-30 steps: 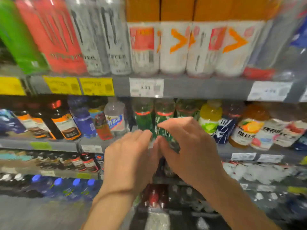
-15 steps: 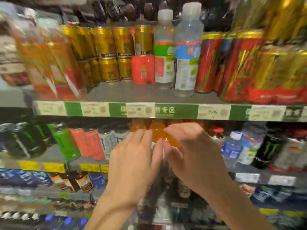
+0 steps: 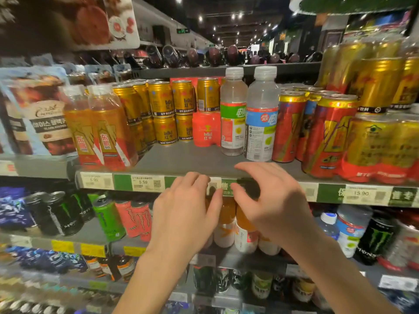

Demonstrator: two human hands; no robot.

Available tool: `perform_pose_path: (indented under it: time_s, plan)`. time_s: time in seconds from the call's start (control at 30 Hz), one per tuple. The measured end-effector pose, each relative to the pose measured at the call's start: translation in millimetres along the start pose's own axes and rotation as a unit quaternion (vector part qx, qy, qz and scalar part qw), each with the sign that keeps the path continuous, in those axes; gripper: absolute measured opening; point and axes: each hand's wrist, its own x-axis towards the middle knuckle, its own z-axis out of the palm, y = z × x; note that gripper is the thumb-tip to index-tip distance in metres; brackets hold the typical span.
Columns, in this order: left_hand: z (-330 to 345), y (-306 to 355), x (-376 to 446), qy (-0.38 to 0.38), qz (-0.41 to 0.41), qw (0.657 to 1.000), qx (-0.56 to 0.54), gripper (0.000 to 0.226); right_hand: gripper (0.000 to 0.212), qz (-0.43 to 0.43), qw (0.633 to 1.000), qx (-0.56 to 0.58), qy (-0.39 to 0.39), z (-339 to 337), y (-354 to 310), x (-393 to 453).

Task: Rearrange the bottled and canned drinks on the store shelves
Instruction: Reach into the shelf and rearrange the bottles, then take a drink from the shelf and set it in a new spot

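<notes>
On the grey metal shelf (image 3: pixel 181 162), left to right, stand two amber plastic bottles with red-and-gold labels (image 3: pixel 99 125), stacked gold cans (image 3: pixel 163 112), two clear white-capped bottles (image 3: pixel 248 114), one green-banded and one blue-banded, then tall red-and-gold cans (image 3: pixel 317 132). Below the shelf edge, the left hand (image 3: pixel 188 214) and right hand (image 3: pixel 272 200) hover close together, fingers loosely curled, holding nothing. Behind them stand orange-and-white bottles (image 3: pixel 226 227), count hidden.

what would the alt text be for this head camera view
Two bare hands, the left hand and right hand, hover together in front of a store shelf edge, holding nothing visible. Above stand gold cans and two clear bottles.
</notes>
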Motion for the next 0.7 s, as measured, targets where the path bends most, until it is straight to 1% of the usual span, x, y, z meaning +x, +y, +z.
perform_pose_path:
  time_s: [0.07, 0.13, 0.2, 0.27, 0.3, 0.37, 0.47, 0.57, 0.63, 0.7]
  plan:
    - [1.3, -6.0, 10.1, -0.004, 0.007, 1.0, -0.021, 0.028, 0.032, 0.034, 0.999, -0.007, -0.006, 2.0, 1.0, 8.0]
    - [1.8, -9.1, 22.7, -0.026, 0.013, 0.997, -0.069, 0.031, 0.028, 0.053, 0.998, -0.027, 0.003, 3.6, 3.2, 18.2]
    - [3.0, -9.5, 36.1, -0.047, 0.016, 0.991, -0.121, 0.037, 0.023, 0.119, 0.993, -0.01, 0.001, 1.9, 3.3, 29.7]
    - [6.8, -6.4, 51.3, -0.071, 0.026, 0.985, -0.158, 0.043, 0.025, 0.192, 0.981, 0.017, 0.005, 0.9, 5.4, 39.1]
    - [9.1, -4.0, 59.0, -0.084, 0.029, 0.98, -0.178, 0.046, 0.027, 0.208, 0.978, 0.018, 0.02, 1.1, 8.3, 42.8]
    - [14.9, 3.2, 73.1, -0.108, 0.035, 0.968, -0.226, 0.052, 0.034, 0.226, 0.973, 0.023, 0.041, 1.6, 15.1, 49.1]
    - [27.8, 18.7, 92.3, -0.131, 0.032, 0.946, -0.296, 0.062, 0.044, 0.256, 0.963, 0.071, 0.043, 1.7, 25.7, 60.1]
    - [45.3, 34.3, 110.5, -0.128, 0.018, 0.928, -0.348, 0.066, 0.054, 0.25, 0.963, 0.091, 0.036, -1.4, 35.0, 72.8]
    - [55.9, 41.8, 120.0, -0.121, 0.01, 0.921, -0.37, 0.068, 0.066, 0.237, 0.966, 0.099, 0.019, -2.5, 40.9, 80.0]
    - [64.8, 48.5, 127.2, -0.098, -0.013, 0.913, -0.395, 0.067, 0.076, 0.221, 0.97, 0.103, 0.008, -3.0, 47.0, 86.6]
